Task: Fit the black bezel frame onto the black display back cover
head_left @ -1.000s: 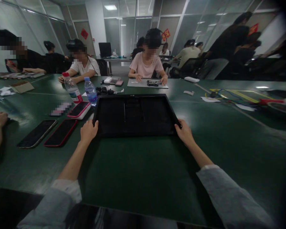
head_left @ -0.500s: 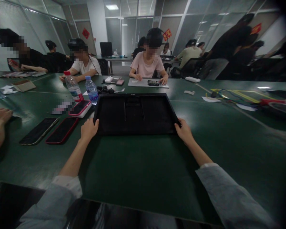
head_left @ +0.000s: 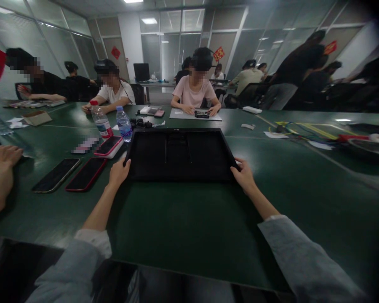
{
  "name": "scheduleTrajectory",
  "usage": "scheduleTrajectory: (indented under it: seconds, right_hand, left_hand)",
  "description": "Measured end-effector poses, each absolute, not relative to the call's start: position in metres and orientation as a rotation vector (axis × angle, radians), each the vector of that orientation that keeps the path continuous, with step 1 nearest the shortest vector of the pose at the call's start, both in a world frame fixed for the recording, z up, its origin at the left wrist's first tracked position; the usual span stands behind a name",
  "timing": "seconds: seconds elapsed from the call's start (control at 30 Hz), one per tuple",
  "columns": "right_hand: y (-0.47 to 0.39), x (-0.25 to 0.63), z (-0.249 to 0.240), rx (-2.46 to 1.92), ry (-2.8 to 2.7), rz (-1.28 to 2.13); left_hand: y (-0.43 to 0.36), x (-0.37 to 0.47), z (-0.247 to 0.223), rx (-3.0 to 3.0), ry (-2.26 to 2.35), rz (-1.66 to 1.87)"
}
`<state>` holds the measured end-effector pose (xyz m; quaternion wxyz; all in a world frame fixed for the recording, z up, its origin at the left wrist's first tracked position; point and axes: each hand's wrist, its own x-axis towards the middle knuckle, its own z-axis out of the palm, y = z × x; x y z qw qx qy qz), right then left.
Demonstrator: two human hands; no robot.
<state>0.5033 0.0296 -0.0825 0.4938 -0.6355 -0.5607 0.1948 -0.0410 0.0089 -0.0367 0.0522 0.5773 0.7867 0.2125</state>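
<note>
On the green table in front of me lies a black, shallow, tray-like panel, rectangular with a raised rim. Two thin lines run along its dark inside, and a small pale mark sits on the far rim. My left hand grips the near left corner, thumb over the rim. Around the right edge, my right hand is closed, its thumb toward the near corner. The fingers under the rim are partly hidden on both sides.
Left of the panel lie a dark phone, a red-edged phone and a pink-rimmed phone. Two bottles, one red-capped and one blue-capped, stand behind. Another person's hand rests far left. Cables lie right.
The whole view has shifted slightly downward, as if my head tilted. Both hands keep their hold and the panel has hardly moved. The person opposite has brought both hands to a small dark object.
</note>
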Motion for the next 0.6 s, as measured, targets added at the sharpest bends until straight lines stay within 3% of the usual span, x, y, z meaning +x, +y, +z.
scheduleTrajectory:
  seconds: [0.3,0.47,0.6]
  right_hand:
    - [0.010,0.504,-0.064,-1.438,-1.136,0.934]
    - [0.023,0.507,-0.066,-1.476,-1.087,0.892]
    - [0.027,0.518,-0.073,-1.442,-1.277,0.631]
  left_hand:
    - [0.010,-0.058,-0.040,1.927,2.260,0.626]
    - [0.010,-0.056,-0.041,1.956,2.184,0.697]
    - [0.013,-0.052,-0.043,1.931,2.128,0.742]
